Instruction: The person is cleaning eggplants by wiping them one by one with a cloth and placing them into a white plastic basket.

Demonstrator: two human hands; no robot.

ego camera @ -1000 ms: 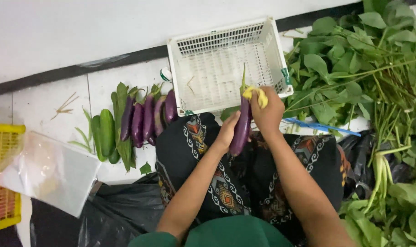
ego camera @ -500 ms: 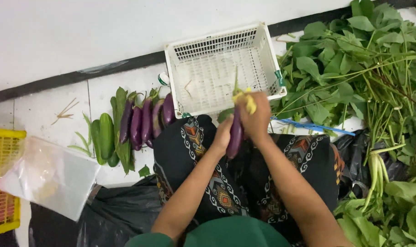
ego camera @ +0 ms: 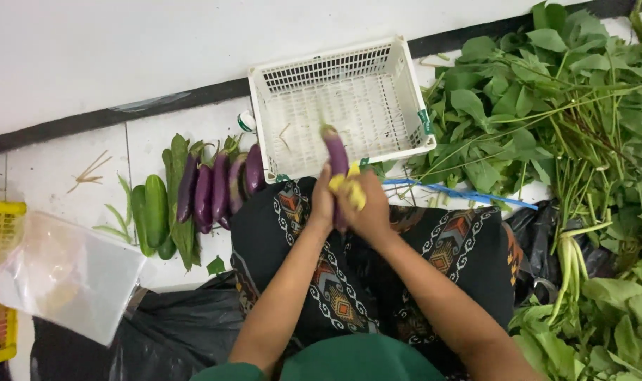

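Vegetable stall floor — greens, eggplants

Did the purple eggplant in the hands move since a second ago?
Yes. The eggplant swung up: its tip now points over the white basket rim instead of hanging toward the lap.

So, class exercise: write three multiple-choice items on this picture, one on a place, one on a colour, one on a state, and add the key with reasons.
1. Where do the spare eggplants lie?
A. inside the basket
B. on the floor left of the white basket
C. on the leafy greens

2. What colour is the crate at the left edge?
A. yellow
B. blue
C. red

3. How is the held eggplant held?
A. by the left hand alone
B. by the right hand alone
C. by both hands

Key: B, they lie in a row on the tile beside the cucumbers; A, its mesh is yellow; C, both hands close round its lower part.
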